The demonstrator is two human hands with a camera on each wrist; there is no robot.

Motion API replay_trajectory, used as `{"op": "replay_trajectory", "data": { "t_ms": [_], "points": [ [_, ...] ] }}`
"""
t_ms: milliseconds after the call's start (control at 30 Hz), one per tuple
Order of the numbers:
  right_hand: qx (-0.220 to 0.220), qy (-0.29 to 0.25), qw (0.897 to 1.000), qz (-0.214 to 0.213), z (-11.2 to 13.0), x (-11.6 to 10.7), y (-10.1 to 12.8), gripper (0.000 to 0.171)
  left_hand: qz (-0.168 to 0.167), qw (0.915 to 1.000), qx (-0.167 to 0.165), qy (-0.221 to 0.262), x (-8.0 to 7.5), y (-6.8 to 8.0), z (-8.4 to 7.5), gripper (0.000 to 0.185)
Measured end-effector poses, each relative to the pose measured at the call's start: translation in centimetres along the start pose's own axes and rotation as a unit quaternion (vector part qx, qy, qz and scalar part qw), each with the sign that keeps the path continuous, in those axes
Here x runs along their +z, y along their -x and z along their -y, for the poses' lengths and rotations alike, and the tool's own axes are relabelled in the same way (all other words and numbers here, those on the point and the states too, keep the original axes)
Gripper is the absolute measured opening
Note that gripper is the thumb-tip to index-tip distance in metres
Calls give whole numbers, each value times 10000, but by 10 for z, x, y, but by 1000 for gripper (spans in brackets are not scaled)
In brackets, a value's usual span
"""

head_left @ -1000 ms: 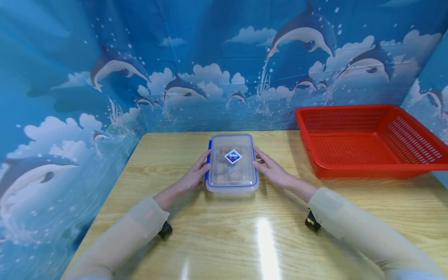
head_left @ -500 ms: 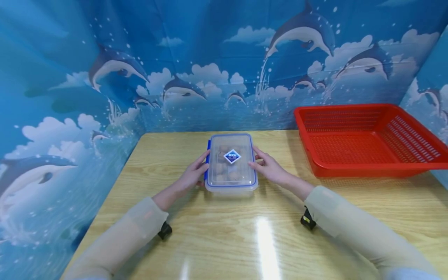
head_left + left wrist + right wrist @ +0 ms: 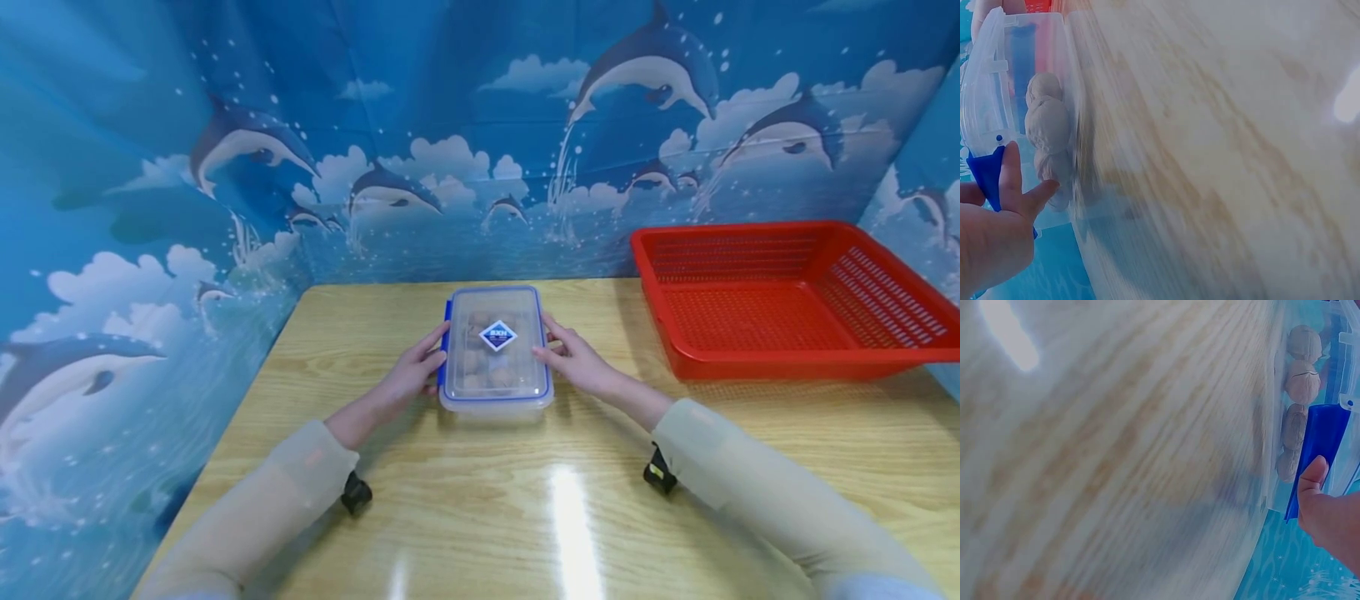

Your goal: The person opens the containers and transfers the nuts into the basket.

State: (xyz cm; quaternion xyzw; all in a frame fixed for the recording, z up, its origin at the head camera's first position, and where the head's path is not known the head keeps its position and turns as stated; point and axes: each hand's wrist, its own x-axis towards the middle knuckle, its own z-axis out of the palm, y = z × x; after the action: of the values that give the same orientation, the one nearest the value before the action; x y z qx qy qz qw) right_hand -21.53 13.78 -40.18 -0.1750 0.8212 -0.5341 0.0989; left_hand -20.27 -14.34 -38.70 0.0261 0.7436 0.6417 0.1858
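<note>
A clear plastic food container (image 3: 497, 375) with a blue-rimmed lid and a blue-and-white label (image 3: 498, 335) stands upright on the table. Through its walls show several round brown walnuts (image 3: 1047, 124). My left hand (image 3: 408, 379) holds the left side, its fingers about the blue side latch (image 3: 986, 176); one finger lies lower along the clear wall. My right hand (image 3: 581, 360) grips the opposite side, thumb over the lid's edge in the head view. In the right wrist view that thumb presses the other blue latch (image 3: 1322, 434), which slants outward. The right hand's remaining fingers are largely hidden there.
To the right stands a red plastic basket (image 3: 675, 367) with slotted walls. The light wood-grain table (image 3: 450, 500) meets a blue dolphin-printed backdrop (image 3: 450, 100) behind and at both sides. Light glares off the table's near part.
My right thumb has come slightly inward over the lid's edge since a second ago. The container and my left hand have stayed nearly still.
</note>
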Motion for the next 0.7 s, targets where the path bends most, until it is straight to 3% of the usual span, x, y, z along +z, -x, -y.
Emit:
{"op": "replay_trajectory", "data": {
  "t_ms": [700],
  "points": [
    [-47, -249, 9997, 3, 0, 0, 1, 67, -11, 10000, 45, -8, 2, 2, -4, 56]
  ]
}}
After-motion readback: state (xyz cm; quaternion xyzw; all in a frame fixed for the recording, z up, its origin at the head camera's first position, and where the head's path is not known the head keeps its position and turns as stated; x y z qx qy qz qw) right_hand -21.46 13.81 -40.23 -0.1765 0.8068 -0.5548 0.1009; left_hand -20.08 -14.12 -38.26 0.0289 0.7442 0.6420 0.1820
